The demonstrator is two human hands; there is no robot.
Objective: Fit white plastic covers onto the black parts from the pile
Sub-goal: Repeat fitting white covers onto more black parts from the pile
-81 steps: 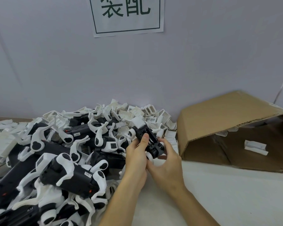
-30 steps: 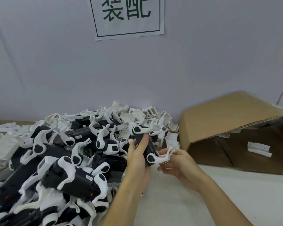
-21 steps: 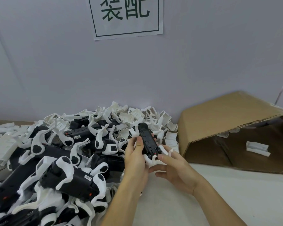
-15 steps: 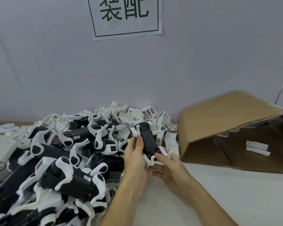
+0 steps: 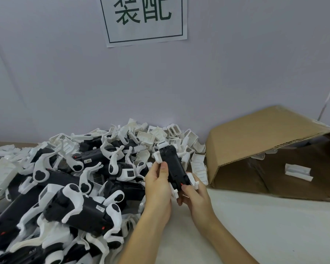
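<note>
A black part (image 5: 174, 166) with white arms at its corners stands on end between my hands, its flat black face toward me. My left hand (image 5: 157, 185) grips its left side, thumb lying along the edge. My right hand (image 5: 194, 199) holds its lower end from below, thumb by a small red mark. A big pile of black parts with white covers (image 5: 69, 197) fills the left of the table. Loose white covers (image 5: 160, 136) are heaped at the back of the pile against the wall.
A brown cardboard box (image 5: 255, 141) lies on its side at the right, its opening facing me, with a white cover (image 5: 298, 171) inside. The white table (image 5: 265, 231) runs in front of it. A paper sign (image 5: 144, 18) hangs on the grey wall.
Over the earlier frames the part was turned in my hands, from showing white-capped arms to showing its flat black face. Both hands kept hold of it near the same spot.
</note>
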